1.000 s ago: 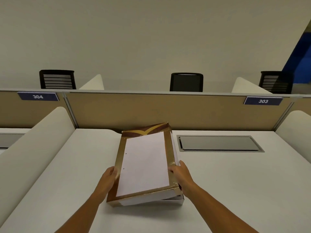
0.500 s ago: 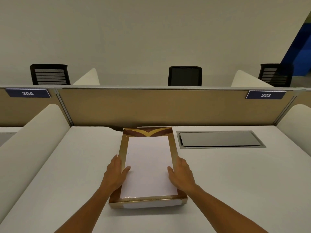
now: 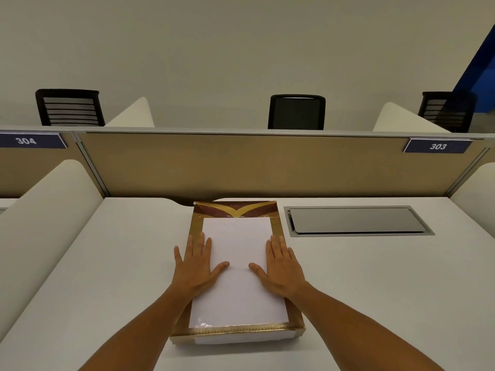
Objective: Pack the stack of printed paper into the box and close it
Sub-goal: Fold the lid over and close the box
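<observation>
A flat box with a gold and brown lid and a white panel on top lies on the white desk, lengthwise away from me. The lid sits level on the box; a white strip shows along its near side. The paper stack is hidden from view. My left hand lies flat, fingers spread, on the lid's left side. My right hand lies flat on the lid's right side, also with fingers spread. Neither hand grips anything.
A grey cable hatch is set in the desk right of the box. A tan partition closes the far edge, with white curved dividers on both sides. Black chairs stand beyond.
The lid, tilted and held at its edges a second ago, now sits level on the box. Both hands moved from the lid's sides onto its top and lie flat.
</observation>
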A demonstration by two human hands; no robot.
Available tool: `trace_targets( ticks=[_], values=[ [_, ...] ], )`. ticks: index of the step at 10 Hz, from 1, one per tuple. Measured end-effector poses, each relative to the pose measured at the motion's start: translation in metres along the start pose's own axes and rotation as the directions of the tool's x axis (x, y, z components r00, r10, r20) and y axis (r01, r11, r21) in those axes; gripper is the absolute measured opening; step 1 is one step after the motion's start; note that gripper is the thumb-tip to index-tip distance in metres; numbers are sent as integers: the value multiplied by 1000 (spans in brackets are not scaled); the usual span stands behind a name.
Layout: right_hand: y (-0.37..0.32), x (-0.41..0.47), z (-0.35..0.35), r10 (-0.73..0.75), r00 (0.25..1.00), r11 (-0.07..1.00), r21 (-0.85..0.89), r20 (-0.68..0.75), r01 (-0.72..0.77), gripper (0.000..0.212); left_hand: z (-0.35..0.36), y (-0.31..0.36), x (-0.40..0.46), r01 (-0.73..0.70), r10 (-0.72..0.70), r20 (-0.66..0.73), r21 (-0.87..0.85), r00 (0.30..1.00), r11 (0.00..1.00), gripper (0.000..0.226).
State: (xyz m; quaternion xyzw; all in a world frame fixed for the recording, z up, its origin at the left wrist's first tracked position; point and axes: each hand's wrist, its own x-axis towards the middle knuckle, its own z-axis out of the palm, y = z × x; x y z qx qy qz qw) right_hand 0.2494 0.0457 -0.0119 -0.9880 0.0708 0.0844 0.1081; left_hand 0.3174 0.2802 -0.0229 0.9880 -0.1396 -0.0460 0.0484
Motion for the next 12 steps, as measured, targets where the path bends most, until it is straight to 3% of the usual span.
trace_targets(
  ticks=[4, 8, 10, 11, 12],
  values=[
    [6, -2, 18, -19, 998, 1000, -3, -52, 19, 109, 16, -5, -3, -38, 40, -32, 38, 999, 999, 108],
    [5, -2, 19, 3, 1000, 1000, 5, -29, -3, 101, 13, -3, -2, -41, 39, 26, 75, 999, 996, 113],
    [6, -1, -3, -21, 999, 1000, -17, 37, 21, 125, -5, 2, 1, -35, 22, 133, 98, 991, 995, 106],
    [10, -6, -25, -46, 999, 998, -43, -1, 46, 104, -22, 12, -6, -37, 25, 121, 95, 992, 995, 105],
    [12, -12, -43, -80, 995, 995, -61, -63, 76, 95, -37, 19, -14, -32, 28, 58, 75, 998, 997, 110]
  ],
)
